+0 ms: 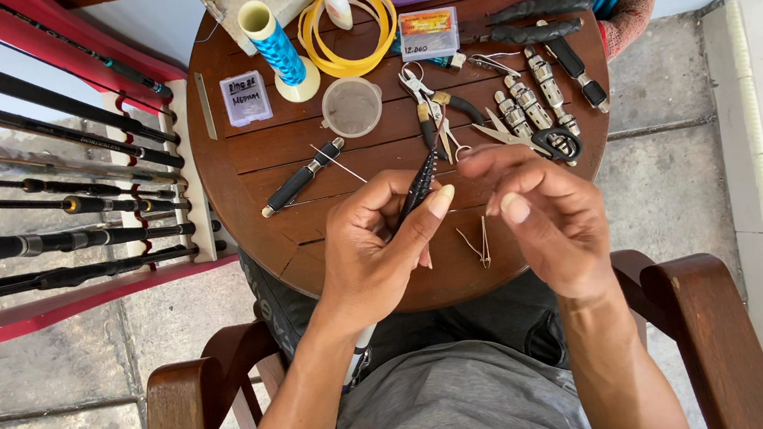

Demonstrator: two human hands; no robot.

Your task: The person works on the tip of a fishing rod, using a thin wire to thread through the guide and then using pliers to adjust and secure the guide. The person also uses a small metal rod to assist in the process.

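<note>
L hand [375, 243] clenched on dark rod [418, 188], over desk [247, 176] front edge. R hand [539, 209] just beside rod tip, fingers pinched; can't tell if holding anything. Small clear label box [246, 98] far left, orange-label box [428, 33] at back by yellow coil [349, 23].

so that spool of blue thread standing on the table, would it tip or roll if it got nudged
The spool of blue thread stands tall and narrow on a small flared base, so a nudge near its top would probably tip it. Once down, its round body would likely roll across the round wooden table.
</note>
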